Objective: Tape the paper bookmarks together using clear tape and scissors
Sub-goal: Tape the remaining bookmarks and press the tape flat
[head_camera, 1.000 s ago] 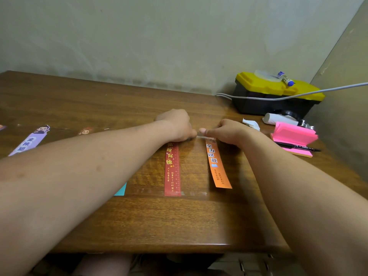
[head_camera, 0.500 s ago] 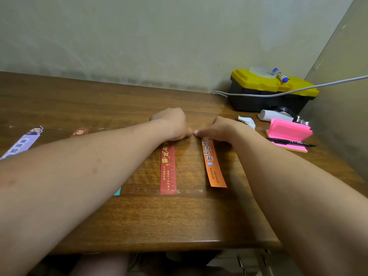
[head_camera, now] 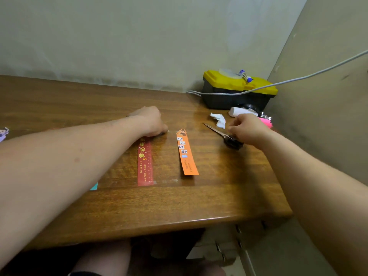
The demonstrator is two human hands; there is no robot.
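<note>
A red bookmark and an orange bookmark lie side by side on the wooden table. A strip of clear tape runs across near their lower ends. My left hand sits curled over the top end of the red bookmark; what it holds is hidden, apart from a glint of tape at its fingertips. My right hand has its curled fingers on the black handles of the scissors. The scissors lie right of the orange bookmark, blades pointing away to the left.
A yellow-lidded black toolbox with a marker on top stands in the back right corner, a white cable across it. Crumpled white paper, a white roll and pink notes lie near it. A purple bookmark lies far left, and the wall is close on the right.
My right hand has left the top of the orange bookmark and moved right onto the scissors, which now show. My left hand stays on the red bookmark's top.
</note>
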